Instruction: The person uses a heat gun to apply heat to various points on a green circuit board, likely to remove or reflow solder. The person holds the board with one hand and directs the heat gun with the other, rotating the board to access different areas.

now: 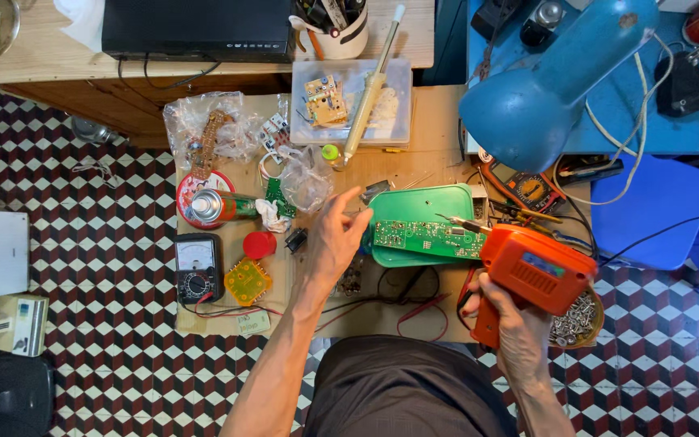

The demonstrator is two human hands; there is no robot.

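Orange soldering gun [531,271] is clamped in the right hand [511,324] by its grip, tip resting on the green circuit board [426,237]. That board lies on a green plastic casing [414,206], just right of the left hand [335,239], whose fingers are loosely curled and parted, holding nothing I can make out. Left of the board: red cap [259,244], yellow module [247,281], analog multimeter [196,268]; blue lamp [544,89] above it.

analog multimeter [196,268] | red cap [259,244] | blue lamp [545,85] | spray can [222,205] | clear tray [351,101]
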